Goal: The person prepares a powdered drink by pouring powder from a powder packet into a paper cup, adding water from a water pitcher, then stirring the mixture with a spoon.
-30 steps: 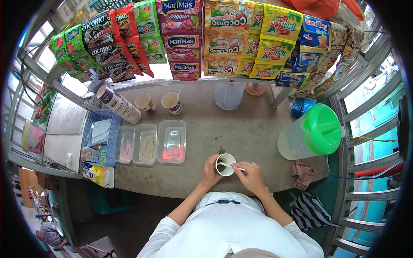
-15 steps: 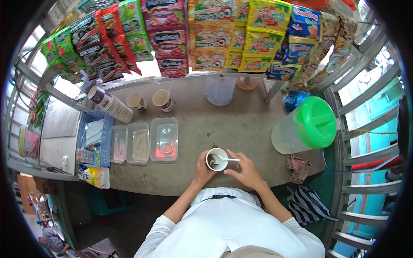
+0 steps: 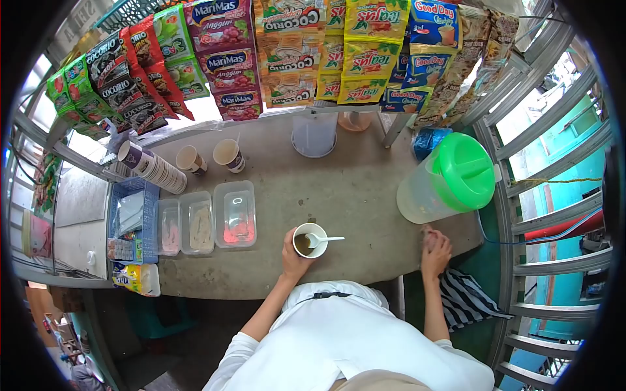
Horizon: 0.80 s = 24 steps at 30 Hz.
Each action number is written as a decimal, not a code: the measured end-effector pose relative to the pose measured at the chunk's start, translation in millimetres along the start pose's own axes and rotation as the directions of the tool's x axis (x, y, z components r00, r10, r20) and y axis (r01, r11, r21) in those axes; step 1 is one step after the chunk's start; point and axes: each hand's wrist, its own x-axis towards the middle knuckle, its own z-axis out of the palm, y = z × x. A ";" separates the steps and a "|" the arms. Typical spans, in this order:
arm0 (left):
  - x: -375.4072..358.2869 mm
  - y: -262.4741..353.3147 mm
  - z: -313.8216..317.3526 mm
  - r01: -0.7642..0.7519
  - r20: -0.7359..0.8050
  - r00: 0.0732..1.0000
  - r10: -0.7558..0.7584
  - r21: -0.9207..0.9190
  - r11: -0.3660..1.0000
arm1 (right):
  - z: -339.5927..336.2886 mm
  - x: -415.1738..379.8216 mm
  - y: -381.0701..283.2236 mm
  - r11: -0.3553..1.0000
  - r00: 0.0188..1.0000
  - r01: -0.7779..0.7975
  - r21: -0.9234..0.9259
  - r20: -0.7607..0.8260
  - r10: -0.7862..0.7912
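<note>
My left hand (image 3: 295, 260) is wrapped round a paper cup (image 3: 300, 250) near the table's front edge. Brownish liquid shows inside the cup, and a white plastic spoon (image 3: 334, 238) leans in it, its handle pointing right over the rim. Over at the right front corner, my right hand (image 3: 435, 255) is closed on a crumpled reddish cloth (image 3: 428, 238), most of which the fingers cover. Just beyond that hand stands a large clear pitcher (image 3: 417, 195) with a green lid (image 3: 464, 173).
On the left are three clear tubs (image 3: 235, 202), a blue basket (image 3: 133, 215), a cup stack (image 3: 153, 168) and two single cups (image 3: 228, 156). A clear container (image 3: 314, 133) stands at the back. Drink sachets (image 3: 225, 62) hang overhead. A striped bag (image 3: 469, 300) lies low right.
My right hand has left the spoon and moved right onto the cloth, closing over it. My left hand still holds the cup. The whole view has shifted slightly.
</note>
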 end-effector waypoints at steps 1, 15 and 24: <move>-1.2 3.4 -5.5 0.004 -0.016 1.000 -0.004 0.009 1.000 | -2.1 -6.9 -12.4 0.994 0.999 0.007 0.110 0.038 -0.011; -28.1 -11.9 -46.6 0.093 -0.076 0.993 -0.092 0.006 0.996 | 81.4 56.2 -194.1 0.980 0.979 0.199 -0.014 -0.029 -0.199; -24.3 -11.3 -46.9 0.061 -0.100 0.993 -0.060 0.010 0.998 | 64.8 68.3 -181.3 0.974 0.974 0.223 0.042 0.025 -0.224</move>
